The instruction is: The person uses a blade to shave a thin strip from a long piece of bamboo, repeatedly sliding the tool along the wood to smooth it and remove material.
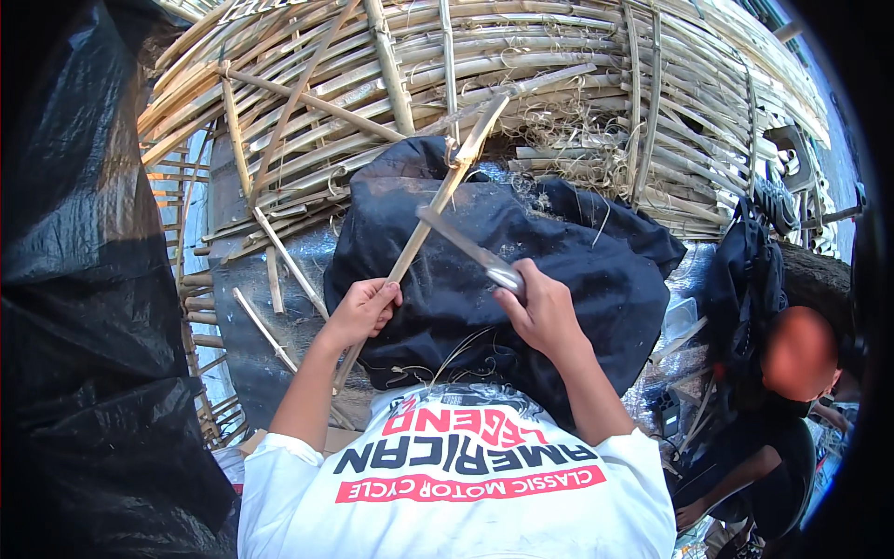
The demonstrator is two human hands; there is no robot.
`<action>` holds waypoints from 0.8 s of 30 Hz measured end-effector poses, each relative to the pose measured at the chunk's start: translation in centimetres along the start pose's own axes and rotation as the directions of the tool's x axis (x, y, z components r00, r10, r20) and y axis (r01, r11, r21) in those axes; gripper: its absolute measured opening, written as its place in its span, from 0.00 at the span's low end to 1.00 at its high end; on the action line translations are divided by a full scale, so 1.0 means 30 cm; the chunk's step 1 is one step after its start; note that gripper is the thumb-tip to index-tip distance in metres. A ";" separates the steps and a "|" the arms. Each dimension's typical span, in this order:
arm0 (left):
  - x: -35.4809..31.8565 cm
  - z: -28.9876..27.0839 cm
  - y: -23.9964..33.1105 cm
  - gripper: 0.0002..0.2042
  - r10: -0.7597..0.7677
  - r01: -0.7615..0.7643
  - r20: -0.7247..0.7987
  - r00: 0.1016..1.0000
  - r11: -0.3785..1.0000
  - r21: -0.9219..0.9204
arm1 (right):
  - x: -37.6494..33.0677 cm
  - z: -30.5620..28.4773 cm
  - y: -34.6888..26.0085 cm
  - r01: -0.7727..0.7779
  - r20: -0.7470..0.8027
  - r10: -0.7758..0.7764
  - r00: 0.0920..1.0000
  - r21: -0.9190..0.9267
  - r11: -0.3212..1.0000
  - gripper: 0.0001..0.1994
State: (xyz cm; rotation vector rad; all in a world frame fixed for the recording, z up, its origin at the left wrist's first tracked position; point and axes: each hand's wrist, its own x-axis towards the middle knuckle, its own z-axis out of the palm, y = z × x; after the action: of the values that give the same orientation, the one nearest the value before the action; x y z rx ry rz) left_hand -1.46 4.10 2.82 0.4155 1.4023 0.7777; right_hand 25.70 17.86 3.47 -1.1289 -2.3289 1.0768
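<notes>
Item 1: left hand, closed around a long bamboo strip. The strip runs from the hand up and to the right, its far end lying against the bamboo pile; its near end continues down past the wrist.

Item 2: right hand, fist closed on the handle of a knife. The blade points up and to the left and meets the bamboo strip about midway along its length, touching it.

Item 3: black cloth, spread over the lap under both hands, with dry fibres and shavings scattered on it.

Item 4: bamboo pile, a large stack of split strips across the far side, bent and crossed, with loose shavings near its middle.

Item 5: loose bamboo offcuts, lying to the left of the cloth.

Item 6: black plastic sheet, filling the left side.

Item 7: white printed shirt, near edge, worn by the person at work.

Item 8: a second person in dark clothing, at the right, well apart from both hands.
</notes>
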 end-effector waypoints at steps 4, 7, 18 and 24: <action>0.017 0.003 0.006 0.16 0.012 -0.012 0.004 1.000 1.000 -0.005 | 0.112 0.068 -0.019 0.257 0.092 -0.246 0.965 -0.148 0.955 0.20; 0.020 0.005 -0.001 0.17 0.027 -0.026 -0.031 0.999 0.999 0.037 | 0.157 0.100 -0.020 0.287 0.197 -0.246 0.949 -0.215 0.933 0.21; 0.067 0.042 -0.061 0.21 0.339 -0.266 -0.213 0.916 0.913 0.309 | 0.241 0.147 0.056 0.284 0.235 -0.209 0.949 -0.356 0.891 0.28; 0.062 0.061 -0.047 0.21 0.463 -0.323 -0.239 0.853 0.830 0.455 | 0.236 0.147 0.034 0.270 0.234 -0.195 0.952 -0.353 0.896 0.28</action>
State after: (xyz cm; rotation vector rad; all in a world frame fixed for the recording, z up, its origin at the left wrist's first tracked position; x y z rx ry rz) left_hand 0.61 4.75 0.80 0.9590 1.8430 0.9319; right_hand 19.25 21.61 -0.36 -0.8585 -2.8305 0.6870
